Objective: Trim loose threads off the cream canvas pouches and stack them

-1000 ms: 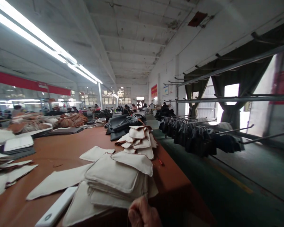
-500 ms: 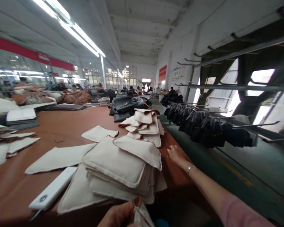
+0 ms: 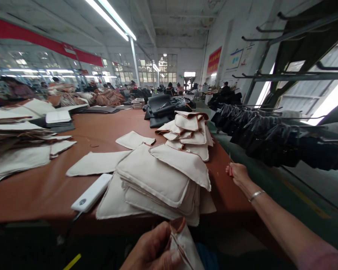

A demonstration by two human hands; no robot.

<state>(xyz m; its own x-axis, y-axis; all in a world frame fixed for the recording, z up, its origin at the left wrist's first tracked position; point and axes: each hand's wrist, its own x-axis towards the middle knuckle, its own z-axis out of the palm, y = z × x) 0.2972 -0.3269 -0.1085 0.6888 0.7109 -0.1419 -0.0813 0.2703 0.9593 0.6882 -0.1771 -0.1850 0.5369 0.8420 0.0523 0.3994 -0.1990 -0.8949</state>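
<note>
My left hand [image 3: 154, 247] is at the bottom middle, in front of the table's near edge. Its thumb and fingers pinch a cream fabric piece with a brown lining [image 3: 186, 243], folded so that a seam faces up. Out to the right, my right hand [image 3: 239, 173] is closed around a small red-handled tool [image 3: 230, 171] over the table's right edge. A thin tip points up from it; its exact kind is unclear. Between the hands lies a stack of cream sewn panels [image 3: 154, 176]. Behind it is a pile of folded cream pieces with brown edges [image 3: 193, 129].
A white power bank [image 3: 91, 193] with a cable lies on the brown table [image 3: 95, 127]. More cream panels [image 3: 25, 157] are piled at left, black folded pieces [image 3: 159, 107] at the back. A rack of dark hanging pieces [image 3: 259, 138] stands right of the table. People are farther off.
My right hand has lifted away from the table top beside the pile, and the red-handled tool now shows more clearly. The left hand still holds the cream piece. The view has swung left and down.
</note>
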